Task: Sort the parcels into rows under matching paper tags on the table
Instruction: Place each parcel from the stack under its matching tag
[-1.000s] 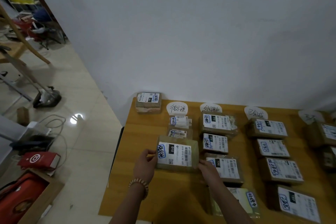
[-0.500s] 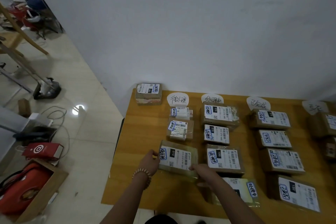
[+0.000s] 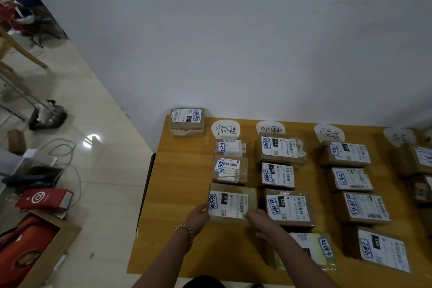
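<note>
- Our left hand, with a beaded bracelet on the wrist, holds the near left corner of a parcel, fingers curled at its edge.
- Our right hand has its fingertips on the near right corner of the same parcel. We cannot tell whether they pinch it or only touch it.
- That parcel is a low brown cardboard box on the wooden table. A white shipping label covers most of its top. The label has a black block reading 010, small barcodes, and a blue-bordered sticker with handwriting at its left end.
- It sits third in the leftmost row, just below two smaller parcels, under the first paper tag near the wall.
- To our right, more rows of labelled parcels lie under other tags.
</note>
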